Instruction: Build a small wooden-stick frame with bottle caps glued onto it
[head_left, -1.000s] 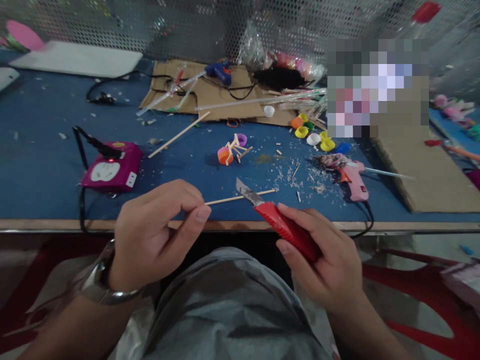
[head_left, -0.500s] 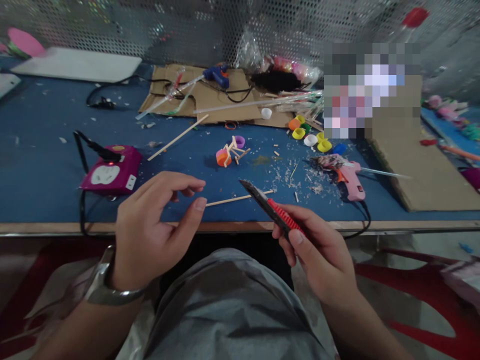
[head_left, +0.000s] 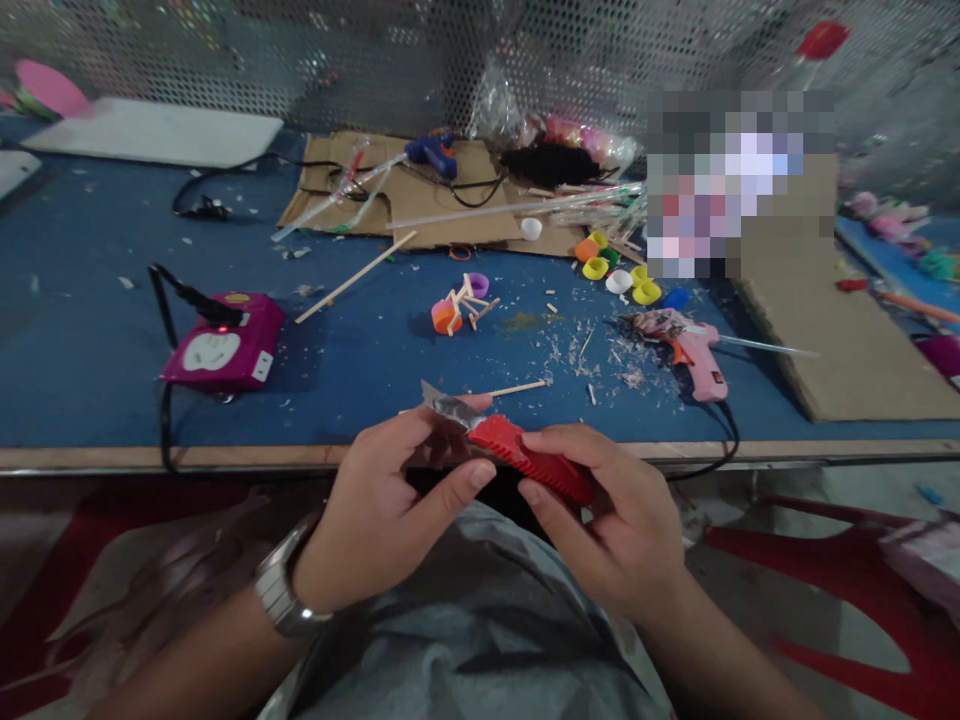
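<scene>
My right hand grips the red handle of a utility knife, its blade out and pointing up to the left. Close by on the left is my left hand, thumb and fingers apart, with the fingers reaching behind the blade. Whether those fingertips touch the knife, I cannot tell. Just beyond the hands, a thin wooden stick lies on the blue table, partly hidden by the left hand. Farther back sits a small frame of wooden sticks joined to an orange and a purple bottle cap.
A purple power box with a plugged-in cord stands at left. A pink glue gun lies at right among glue scraps. Loose caps, cardboard, a blue glue gun and another stick lie farther back.
My left hand has moved right, close to the knife. My right hand has shifted slightly left and turned the knife, so more of its red handle faces up.
</scene>
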